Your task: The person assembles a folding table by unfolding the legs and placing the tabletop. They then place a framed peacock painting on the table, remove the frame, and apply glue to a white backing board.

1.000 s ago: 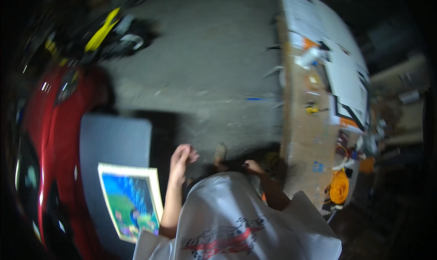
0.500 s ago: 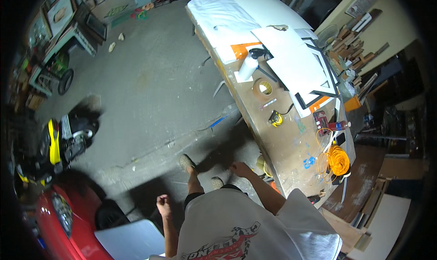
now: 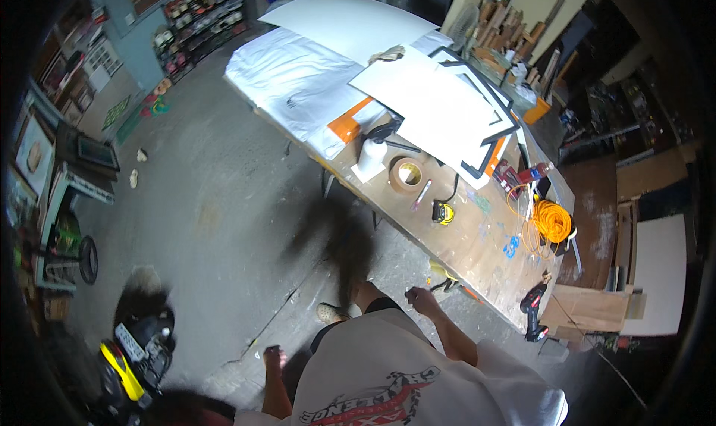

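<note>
My left hand (image 3: 275,357) hangs low over the floor beside my shirt, fingers curled, with nothing visible in it. Near the table's front edge is my right hand (image 3: 424,302), also loosely closed, apart from the table (image 3: 477,265). On the tabletop stand a white spray bottle (image 3: 371,156) and a roll of brown tape (image 3: 395,176). A marker pen (image 3: 423,193) and a yellow tape measure (image 3: 444,213) lie closer. A coil of orange cord (image 3: 552,222) and a black-and-red power drill (image 3: 532,307) are at the right end. White sheets (image 3: 440,120) partly cover black frames (image 3: 488,90).
A black-and-yellow motorcycle (image 3: 123,371) stands at the lower left. A teal cart (image 3: 63,277) with pictures is along the left side. Wood offcuts (image 3: 507,34) lean beyond the table, and a shoe rack (image 3: 201,34) is at the far left. Grey concrete floor (image 3: 224,202) lies between.
My view has turned to the right and moved forward as I walk. The table sits across my front more, and the red car has mostly left view. Both hands stay curled.
</note>
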### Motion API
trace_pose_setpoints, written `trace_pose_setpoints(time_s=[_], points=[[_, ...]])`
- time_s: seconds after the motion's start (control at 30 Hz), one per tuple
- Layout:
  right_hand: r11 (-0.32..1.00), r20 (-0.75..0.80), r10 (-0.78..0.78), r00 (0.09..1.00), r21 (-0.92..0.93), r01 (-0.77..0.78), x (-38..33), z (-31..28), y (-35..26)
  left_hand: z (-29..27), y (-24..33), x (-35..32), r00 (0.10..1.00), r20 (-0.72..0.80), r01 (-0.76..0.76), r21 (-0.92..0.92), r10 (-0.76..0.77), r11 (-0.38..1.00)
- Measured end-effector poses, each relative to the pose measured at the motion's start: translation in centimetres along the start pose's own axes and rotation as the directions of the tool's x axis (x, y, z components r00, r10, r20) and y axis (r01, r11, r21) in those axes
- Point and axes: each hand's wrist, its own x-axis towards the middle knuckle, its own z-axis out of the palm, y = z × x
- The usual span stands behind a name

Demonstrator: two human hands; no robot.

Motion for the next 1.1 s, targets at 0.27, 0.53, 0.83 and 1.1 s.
trace_pose_setpoints(time_s=[0.27,0.53,0.83,1.1], points=[[0.713,-0.708,0.166,0.687,0.568,0.412,12.3,-20.5,-8.3,13.4,36.0,0.3,0.818,0.001,-0.576,-0.010,0.576,0.818],[0.174,-0.276,0.417,0.866,0.960,0.222,27.7,-31.8,-13.7,37.6,63.9,-11.2,0.554,0.314,-0.803,-0.043,0.771,0.594],[-0.317,-0.556,0.359,0.750,0.683,0.658,36.2,-31.0,-12.6,60.0,76.3,-7.5,0.611,0.619,-0.548,-0.120,0.494,0.828],[0.254,-0.598,0.508,0.620,0.792,0.555,35.0,-33.5,-15.2,68.0,81.2,-3.4,0.657,0.524,-0.360,-0.415,0.543,0.836]])
